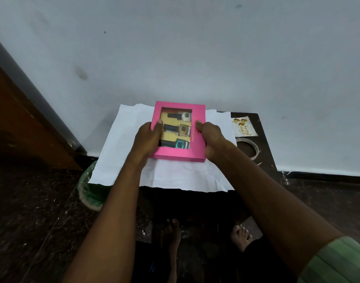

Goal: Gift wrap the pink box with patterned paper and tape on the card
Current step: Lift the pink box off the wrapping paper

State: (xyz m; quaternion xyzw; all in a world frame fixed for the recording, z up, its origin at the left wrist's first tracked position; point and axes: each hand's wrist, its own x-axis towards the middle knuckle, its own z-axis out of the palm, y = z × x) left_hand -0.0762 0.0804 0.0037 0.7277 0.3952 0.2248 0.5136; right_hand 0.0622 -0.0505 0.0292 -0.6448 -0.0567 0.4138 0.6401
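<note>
**Gripping a pink gift box over white paper**

Holding the pink box [180, 131] by both side edges, a person keeps it at the centre of the frame, over a spread sheet of paper [122, 144] that shows its plain white side. From the head camera, the left hand [147, 137] curls round the box's left edge, thumb lying on the front face beside the clear window. The right hand [208, 139] grips the right edge the same way, its thumb pressed on the pink border. Whether the box rests on the sheet or is lifted just above it cannot be told. Through the window three small bottles show, lying on their sides against a yellow insert, one with a white cap, one gold, one teal.

The sheet covers most of a small dark table [262, 144] set against a pale wall [175, 48]; its near edge hangs over the table front. At centre right of the frame, on the bare part of the table, lies a white card [245, 127] with gold lettering and gold ornaments. Just below it sits a roll of tape [249, 148], lying flat.

At lower left of the sheet, a bin with a green liner [89, 193] stands on the dark floor. A brown wooden panel [22, 123] fills the left edge. Bare feet [241, 235] show at bottom centre, and a green sleeve [338, 262] at lower right.
</note>
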